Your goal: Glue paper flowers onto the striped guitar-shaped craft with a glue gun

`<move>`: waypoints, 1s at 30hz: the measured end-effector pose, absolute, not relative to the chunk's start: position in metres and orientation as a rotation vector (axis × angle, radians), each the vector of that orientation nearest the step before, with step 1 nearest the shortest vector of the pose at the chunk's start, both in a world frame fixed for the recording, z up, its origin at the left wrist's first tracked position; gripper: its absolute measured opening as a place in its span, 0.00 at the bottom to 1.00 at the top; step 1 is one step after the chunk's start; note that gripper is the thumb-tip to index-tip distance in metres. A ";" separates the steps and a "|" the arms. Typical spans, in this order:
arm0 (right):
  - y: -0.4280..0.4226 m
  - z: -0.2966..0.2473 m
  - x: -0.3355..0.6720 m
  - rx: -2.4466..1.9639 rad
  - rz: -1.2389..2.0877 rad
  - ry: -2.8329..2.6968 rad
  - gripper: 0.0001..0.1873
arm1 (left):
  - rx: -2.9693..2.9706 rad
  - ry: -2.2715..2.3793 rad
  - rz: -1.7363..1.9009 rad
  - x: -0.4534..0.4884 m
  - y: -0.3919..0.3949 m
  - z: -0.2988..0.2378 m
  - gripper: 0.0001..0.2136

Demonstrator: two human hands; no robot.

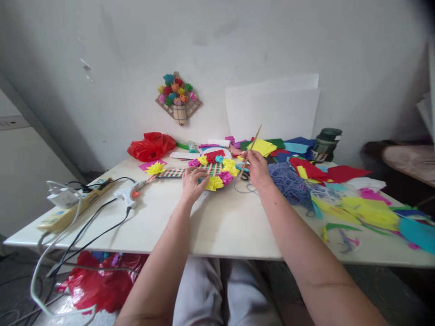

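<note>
In the head view, rests the left hand [195, 183] over the woven lattice [175, 173], near the centre of the tabletop [163, 222], fingers bent and slightly parted; cannot tell of any grip beneath. Pinches a thin stick [255, 138] in the right hand [257, 168], fingers closed around the shaft, tilting it up toward one o'clock. Taking the ring of paper flowers [229, 165] as the dial, find the stick near two o'clock, scissors [244, 176] at three, tangled yarn [290, 183] farther out just past three, and the glue gun [130, 196] between eight and nine, nozzle toward the lattice. Seems to be at the step of handling the stick beside the steadied lattice. Probably calls next for a light, level left hand, a firm pinch on the stick, and care to clear the petals and the loose yarn.
</note>
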State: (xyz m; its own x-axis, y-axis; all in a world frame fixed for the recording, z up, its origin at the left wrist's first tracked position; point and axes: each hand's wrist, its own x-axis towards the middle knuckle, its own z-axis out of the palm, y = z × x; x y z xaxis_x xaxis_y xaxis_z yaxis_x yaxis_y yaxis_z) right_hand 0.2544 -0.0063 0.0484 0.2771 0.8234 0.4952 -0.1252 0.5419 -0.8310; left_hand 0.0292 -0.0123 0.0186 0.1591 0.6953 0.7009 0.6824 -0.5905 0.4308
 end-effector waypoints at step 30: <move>-0.010 0.043 0.286 -1.508 -0.109 -1.807 0.15 | 2.269 1.465 1.591 0.018 -0.005 0.011 0.07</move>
State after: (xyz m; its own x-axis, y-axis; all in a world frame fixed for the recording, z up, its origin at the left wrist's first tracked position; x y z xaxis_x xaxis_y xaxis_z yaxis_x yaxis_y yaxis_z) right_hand 0.2860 -0.0098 0.0433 -0.0077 0.8050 0.5933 0.8706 0.2972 -0.3920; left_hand 0.0181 -0.0052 0.0106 0.0478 0.6800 0.7317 0.6733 -0.5630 0.4792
